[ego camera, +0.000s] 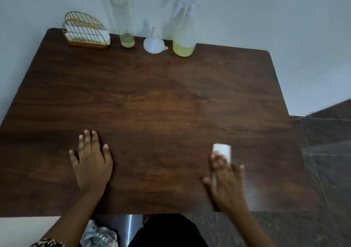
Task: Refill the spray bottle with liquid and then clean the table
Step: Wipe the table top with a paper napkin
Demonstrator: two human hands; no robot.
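A clear spray bottle with a white trigger head stands at the back of the dark wooden table, with yellow liquid in its bottom. Left of it lies a white funnel, mouth down. A tall clear bottle with a pink cap holds a little pale liquid. My right hand presses a folded white tissue flat on the table near the front right; the hand is blurred. My left hand rests flat on the table at the front left, fingers spread, holding nothing.
A gold wire napkin holder with white napkins stands at the back left corner. The table backs onto a pale wall. Dark tiled floor lies to the right, past the table's edge.
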